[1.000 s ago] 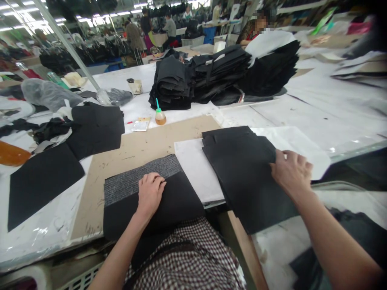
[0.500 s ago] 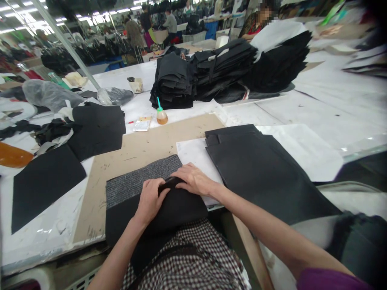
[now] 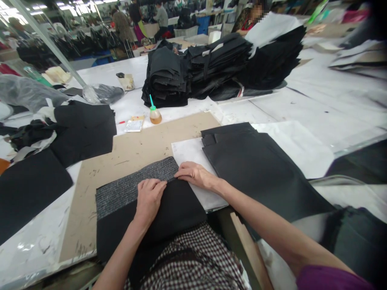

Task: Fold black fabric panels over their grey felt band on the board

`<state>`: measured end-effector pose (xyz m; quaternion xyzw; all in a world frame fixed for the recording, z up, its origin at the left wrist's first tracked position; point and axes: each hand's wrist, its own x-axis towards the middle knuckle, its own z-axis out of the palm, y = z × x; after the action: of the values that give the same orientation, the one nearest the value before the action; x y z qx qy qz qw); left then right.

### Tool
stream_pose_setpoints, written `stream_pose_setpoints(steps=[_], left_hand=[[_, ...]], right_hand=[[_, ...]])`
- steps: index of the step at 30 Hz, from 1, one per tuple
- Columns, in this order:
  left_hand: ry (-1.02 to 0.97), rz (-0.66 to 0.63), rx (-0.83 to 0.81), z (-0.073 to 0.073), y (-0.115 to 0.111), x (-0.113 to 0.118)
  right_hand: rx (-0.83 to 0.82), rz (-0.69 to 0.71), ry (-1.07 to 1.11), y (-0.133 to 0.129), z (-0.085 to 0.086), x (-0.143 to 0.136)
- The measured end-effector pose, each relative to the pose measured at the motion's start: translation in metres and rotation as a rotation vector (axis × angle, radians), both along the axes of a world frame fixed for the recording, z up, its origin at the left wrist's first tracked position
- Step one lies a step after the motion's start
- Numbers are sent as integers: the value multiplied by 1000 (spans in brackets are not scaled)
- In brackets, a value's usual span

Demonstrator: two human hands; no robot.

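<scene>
A black fabric panel lies at the table's near edge and hangs over my lap, with a grey ribbed strip showing beyond its far edge. My left hand rests on the panel, thumb and fingers closed at the seam line between black and grey. To its right, my right hand pinches the panel's edge near the strip's right end. Between the two hands the edge lies nearly flat. The undersides of my fingertips are hidden.
Beneath the work is a tan board. Right of it lies a stack of black sheets; bundled black pieces stand behind. A small bottle with a green spout stands past the board. A co-worker is across the table.
The panel's edge, raised and bunched between my hands before, now lies nearly flat along the strip. My hands are slightly farther apart, and the view has shifted a little.
</scene>
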<state>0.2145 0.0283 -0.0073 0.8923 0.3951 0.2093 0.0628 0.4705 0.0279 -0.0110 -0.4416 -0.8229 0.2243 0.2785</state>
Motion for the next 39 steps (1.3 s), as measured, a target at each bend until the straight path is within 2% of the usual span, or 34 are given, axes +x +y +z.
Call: stream_pose_setpoints(steps=[8,12,15,18,20,22,24,27,30,33,36,39], left_hand=[[128,-108,90,2,3,-5],[207,-148,126,7,2,-2],[261,-171,150,11,1,-1],[284,-185,165,13,0,-2],[287,-190,173,13,0,-2],[285,-194,181,11,0,-2],[275,-196,185,9,1,-2],[239,-190,159,5,3,-5],[164,-181,100,2,6,-22],[70,-158,51,2,8,-53],[48,-156,15,3,9,-87],[78,-169,28,2,7,-110]], right_hand=[[187,56,-259,1,4,2],[218,104,-378,-3,9,1],[218,126,-376,-7,7,7],[208,90,-369,-13,10,16],[198,11,-419,-19,18,14],[191,-123,-479,-28,30,1],[180,-257,-485,-38,38,-24],[165,-324,-418,-51,33,-68],[155,-331,-400,-59,16,-94],[155,-314,-391,-63,4,-96],[148,-284,-393,-65,5,-92],[138,-264,-408,-65,9,-91]])
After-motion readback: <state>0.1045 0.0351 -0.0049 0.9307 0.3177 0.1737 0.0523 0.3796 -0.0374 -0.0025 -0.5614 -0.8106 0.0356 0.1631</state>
